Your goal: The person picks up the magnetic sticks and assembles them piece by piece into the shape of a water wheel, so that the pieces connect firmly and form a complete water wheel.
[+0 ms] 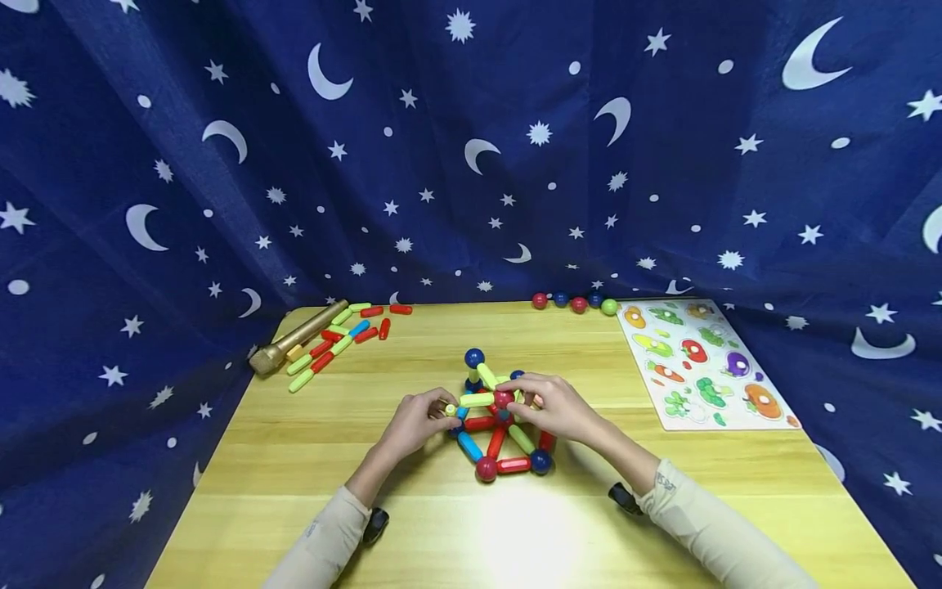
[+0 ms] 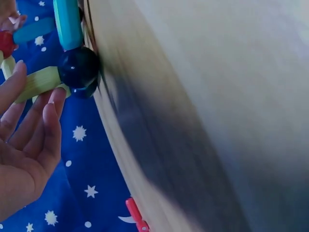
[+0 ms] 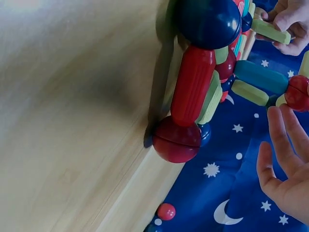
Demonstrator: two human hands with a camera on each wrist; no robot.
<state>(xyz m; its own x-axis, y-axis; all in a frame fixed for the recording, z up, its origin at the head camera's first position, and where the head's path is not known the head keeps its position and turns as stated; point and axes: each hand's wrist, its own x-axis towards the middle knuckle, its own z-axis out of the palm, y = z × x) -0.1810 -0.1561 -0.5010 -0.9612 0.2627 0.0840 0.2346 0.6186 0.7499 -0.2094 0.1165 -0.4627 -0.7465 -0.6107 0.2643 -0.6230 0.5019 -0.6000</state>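
A magnetic rod-and-ball structure (image 1: 495, 443) of red, blue and yellow-green rods stands mid-table, with red and dark blue balls at its joints. My left hand (image 1: 415, 421) pinches a yellow-green rod (image 2: 42, 82) that rises from a dark blue ball (image 2: 78, 67) at the structure's left corner. Across the top, my right hand (image 1: 559, 406) holds a raised red ball (image 3: 297, 92) between thumb and fingers. A blue rod (image 3: 260, 77) runs up to that ball from the base, and another yellow-green rod (image 1: 477, 400) reaches from it toward my left hand.
Loose red, yellow-green and blue rods (image 1: 322, 361) lie at the back left beside a gold microphone (image 1: 294, 339). Several balls (image 1: 579, 304) line the back edge. A vegetable puzzle board (image 1: 706, 368) lies at the right. A starry blue curtain (image 1: 471, 204) hangs behind the table.
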